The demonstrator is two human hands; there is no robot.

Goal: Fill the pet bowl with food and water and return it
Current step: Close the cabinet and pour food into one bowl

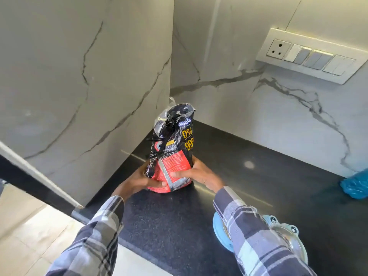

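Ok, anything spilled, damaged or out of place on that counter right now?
No spill shows. The food bag stands upright, its crumpled top folded over, both hands gripping its base. The pet bowl is mostly hidden under the right sleeve.

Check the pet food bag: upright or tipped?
Upright. The pet food bag stands on its base on the black counter, crumpled top up, left hand and right hand gripping its lower part.

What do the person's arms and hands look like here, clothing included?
Both arms wear long plaid shirt sleeves in navy, grey and white checks, cuffs ending at the wrists. The left hand and right hand are bare: no gloves, and no rings or watch visible.
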